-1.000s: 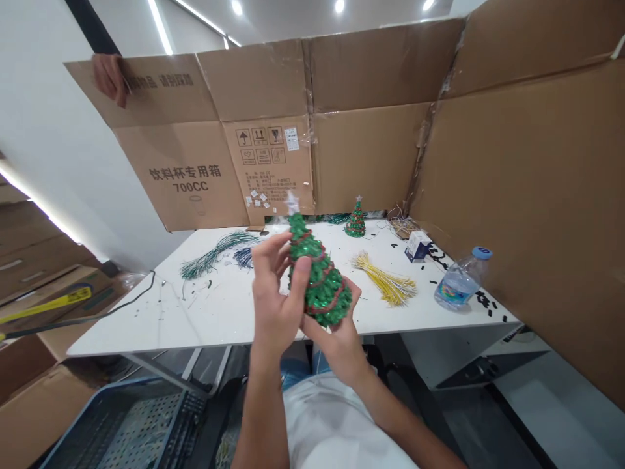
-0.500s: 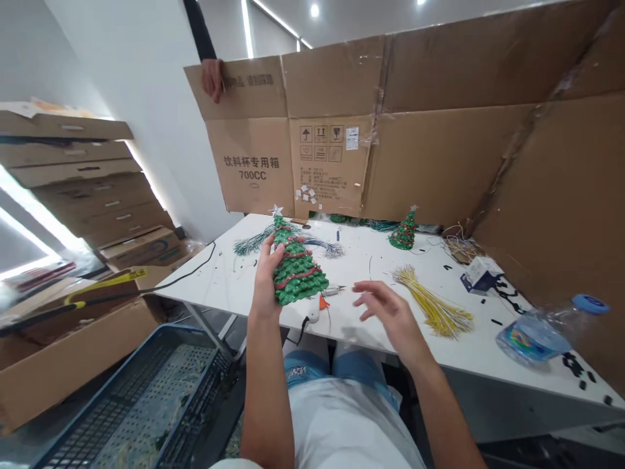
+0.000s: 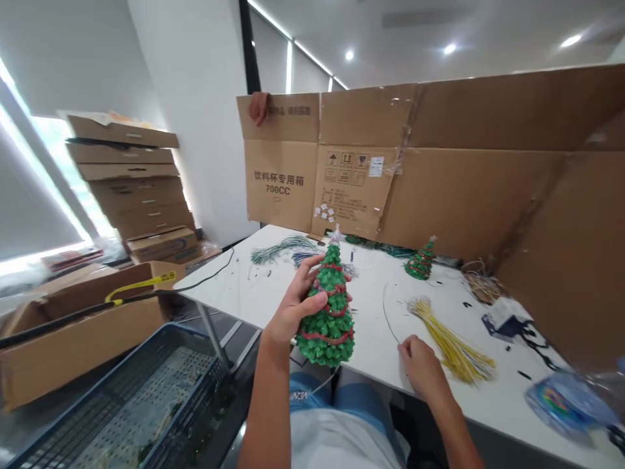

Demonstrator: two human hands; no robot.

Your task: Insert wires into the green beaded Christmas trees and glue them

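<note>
Tree [image 3: 329, 322]: upright, clasped in your left hand [image 3: 295, 303] at the front edge of the bench [image 3: 229, 293]. Your right hand [image 3: 420, 365] meets the wire [image 3: 384, 307] near that edge, apparently the pick-up step; lifting would call for a firm pinch. Whether it is clamped is unclear; the tree's underside is hidden.

Bright light comes from ceiling spots [image 3: 349, 55] and strip lights [image 3: 289, 65]; glare whitens the far left. The tree [image 3: 328, 335] is fairly sharp, the bottle [image 3: 566, 404] blurred and stretched near the right edge.
</note>
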